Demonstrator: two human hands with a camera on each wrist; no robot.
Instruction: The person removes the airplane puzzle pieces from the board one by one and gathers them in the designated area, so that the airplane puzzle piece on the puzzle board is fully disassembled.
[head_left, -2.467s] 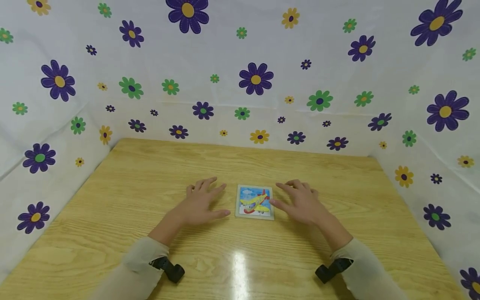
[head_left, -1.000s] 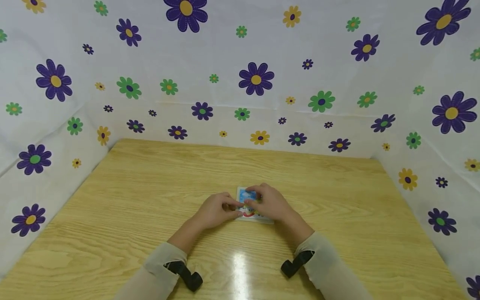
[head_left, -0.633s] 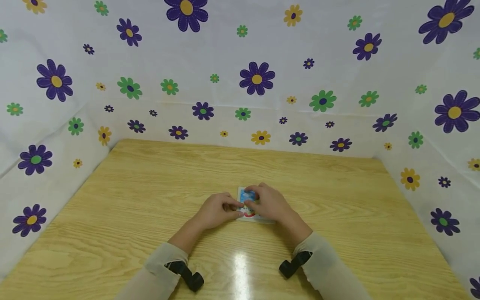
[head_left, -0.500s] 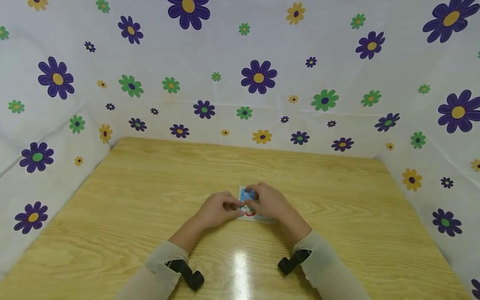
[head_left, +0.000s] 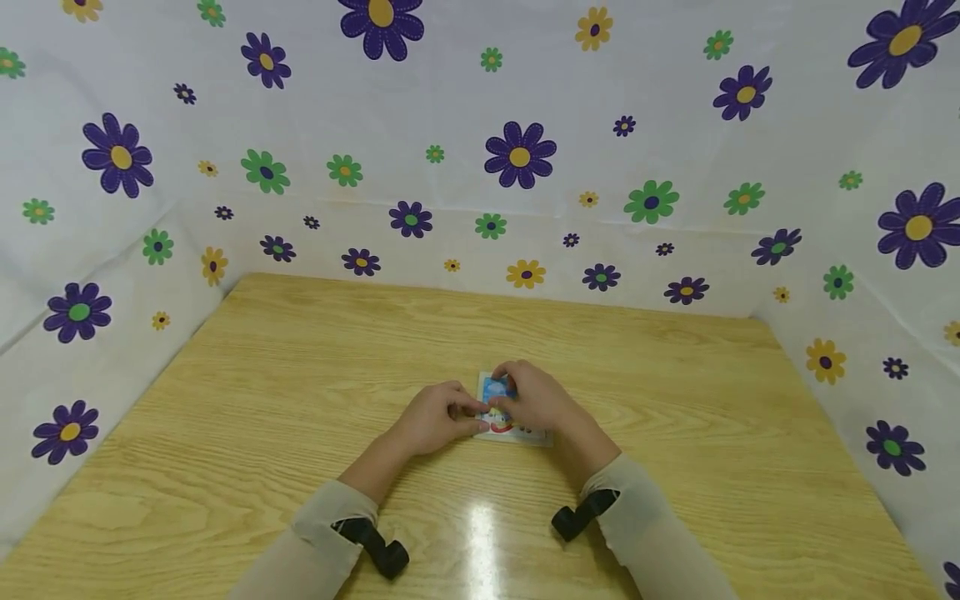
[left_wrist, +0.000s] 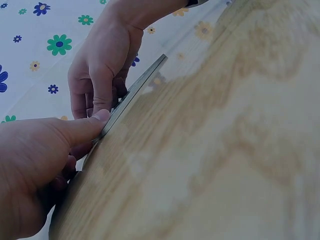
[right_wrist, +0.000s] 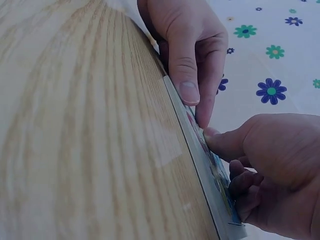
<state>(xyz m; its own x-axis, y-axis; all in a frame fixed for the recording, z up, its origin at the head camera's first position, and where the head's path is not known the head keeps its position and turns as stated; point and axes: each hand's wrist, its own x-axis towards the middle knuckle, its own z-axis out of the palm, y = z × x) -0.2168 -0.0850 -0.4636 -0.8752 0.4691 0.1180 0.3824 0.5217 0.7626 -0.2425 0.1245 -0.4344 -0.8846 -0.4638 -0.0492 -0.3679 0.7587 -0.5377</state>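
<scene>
Flat on wood table (head_left: 337, 350), around scene centre: picture board (head_left: 517, 434), blue, yellow and red on its face, partly covered by both hands. At left edge of board: left hand (head_left: 438, 419), with thumb and index extended onto it, other fingers curled under. Can't tell whether pinching board or just touching. Over right part of board: right hand (head_left: 538, 402), with thumb tip just beside left index tip, index bent toward far side. Can't tell whether pinching anything. At both wrists: black devices (head_left: 375, 548), beige sleeves (head_left: 330, 521). Far side, left and right: flowered white cloth (head_left: 420, 100).
</scene>
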